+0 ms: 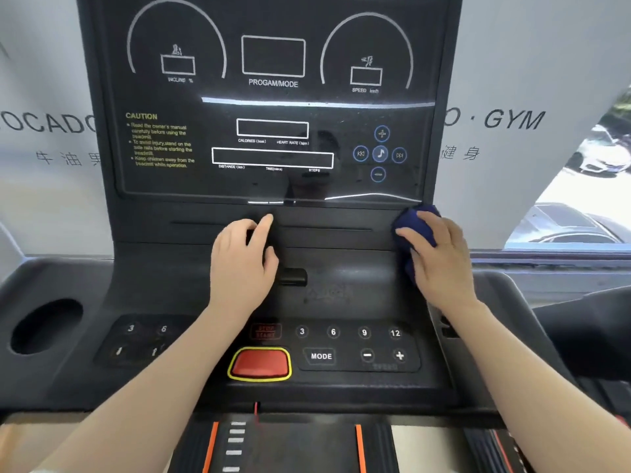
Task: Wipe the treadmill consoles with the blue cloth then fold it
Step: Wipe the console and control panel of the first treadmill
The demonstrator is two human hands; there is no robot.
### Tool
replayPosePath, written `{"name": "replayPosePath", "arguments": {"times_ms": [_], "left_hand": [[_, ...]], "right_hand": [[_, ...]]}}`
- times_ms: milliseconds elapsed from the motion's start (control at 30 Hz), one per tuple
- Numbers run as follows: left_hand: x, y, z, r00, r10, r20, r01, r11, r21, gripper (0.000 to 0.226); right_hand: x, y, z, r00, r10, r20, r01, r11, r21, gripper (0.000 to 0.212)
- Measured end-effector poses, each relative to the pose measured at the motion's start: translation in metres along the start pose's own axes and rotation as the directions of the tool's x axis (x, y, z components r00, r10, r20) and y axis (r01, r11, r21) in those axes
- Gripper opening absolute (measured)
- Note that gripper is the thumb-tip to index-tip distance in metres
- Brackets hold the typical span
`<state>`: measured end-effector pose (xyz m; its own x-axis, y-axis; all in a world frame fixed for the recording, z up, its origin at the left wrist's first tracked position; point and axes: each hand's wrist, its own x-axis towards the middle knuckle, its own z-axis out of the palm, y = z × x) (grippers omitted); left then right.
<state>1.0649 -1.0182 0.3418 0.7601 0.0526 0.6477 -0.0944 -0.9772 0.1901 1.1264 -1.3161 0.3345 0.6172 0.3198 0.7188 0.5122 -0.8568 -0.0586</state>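
Note:
A black treadmill console (273,186) fills the view, with a glossy display panel above and a button panel below. The dark blue cloth (415,221) is bunched at the right end of the ledge under the display. My right hand (440,257) lies over it, fingers curled round the cloth and pressing it onto the console. My left hand (244,264) rests on the middle of the same ledge, index finger stretched forward, the other fingers loosely bent, holding nothing.
A red stop button (260,364) with a yellow rim sits low in the middle, with MODE and number keys to its right. A round cup holder (44,326) is at the left. The treadmill belt (290,445) lies below. A wall with lettering stands behind.

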Motion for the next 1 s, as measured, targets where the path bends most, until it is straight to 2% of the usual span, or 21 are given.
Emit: {"name": "replayPosePath", "arguments": {"times_ms": [100, 167, 300, 400, 467, 533, 667, 767, 867, 933, 1000], "left_hand": [[0.012, 0.002, -0.004, 1.0, -0.03, -0.007, 0.031, 0.996, 0.079, 0.029], [0.02, 0.002, -0.005, 0.999, -0.044, 0.018, 0.041, 0.991, 0.126, 0.021], [0.025, 0.002, -0.007, 0.998, -0.064, 0.016, 0.062, 0.992, 0.111, 0.017], [0.025, 0.001, -0.007, 0.999, -0.043, -0.002, 0.043, 0.993, 0.107, 0.016], [0.028, -0.001, -0.008, 1.0, -0.029, -0.004, 0.03, 0.995, 0.093, 0.016], [0.032, -0.005, -0.009, 1.0, -0.026, 0.01, 0.025, 0.998, 0.057, 0.018], [0.038, -0.011, -0.014, 0.995, 0.035, 0.096, -0.041, 0.997, 0.061, 0.026], [0.045, -0.017, -0.021, 0.999, 0.019, 0.041, -0.023, 0.993, 0.112, 0.054], [0.056, -0.024, -0.026, 1.0, -0.026, 0.01, 0.024, 0.987, 0.158, 0.09], [0.063, -0.029, -0.027, 0.998, -0.056, 0.029, 0.049, 0.981, 0.19, 0.105], [0.067, -0.032, -0.026, 0.996, -0.074, 0.054, 0.061, 0.976, 0.211, 0.112]], "right_hand": [[0.039, -0.013, 0.002, 0.996, 0.068, -0.06, -0.066, 0.997, 0.042, 0.036], [0.058, -0.03, 0.012, 0.994, 0.03, -0.102, -0.025, 0.998, 0.054, 0.034], [0.056, -0.065, 0.036, 0.975, -0.207, -0.083, 0.211, 0.977, 0.042, 0.032], [0.061, -0.056, 0.038, 0.904, -0.425, -0.042, 0.425, 0.905, 0.0, 0.034], [0.079, -0.042, 0.035, 0.865, -0.499, -0.049, 0.497, 0.866, -0.045, 0.035], [0.098, -0.032, 0.029, 0.893, -0.436, -0.112, 0.428, 0.899, -0.086, 0.032], [0.131, -0.018, 0.018, 0.955, -0.192, -0.227, 0.179, 0.981, -0.079, 0.029], [0.152, -0.01, 0.007, 0.963, -0.016, -0.268, 0.014, 1.0, -0.011, 0.03], [0.164, -0.02, 0.005, 0.935, 0.169, -0.311, -0.159, 0.986, 0.059, 0.029], [0.169, -0.031, 0.009, 0.912, 0.221, -0.344, -0.204, 0.975, 0.088, 0.029], [0.168, -0.047, 0.018, 0.928, 0.135, -0.347, -0.114, 0.99, 0.081, 0.03]]}}
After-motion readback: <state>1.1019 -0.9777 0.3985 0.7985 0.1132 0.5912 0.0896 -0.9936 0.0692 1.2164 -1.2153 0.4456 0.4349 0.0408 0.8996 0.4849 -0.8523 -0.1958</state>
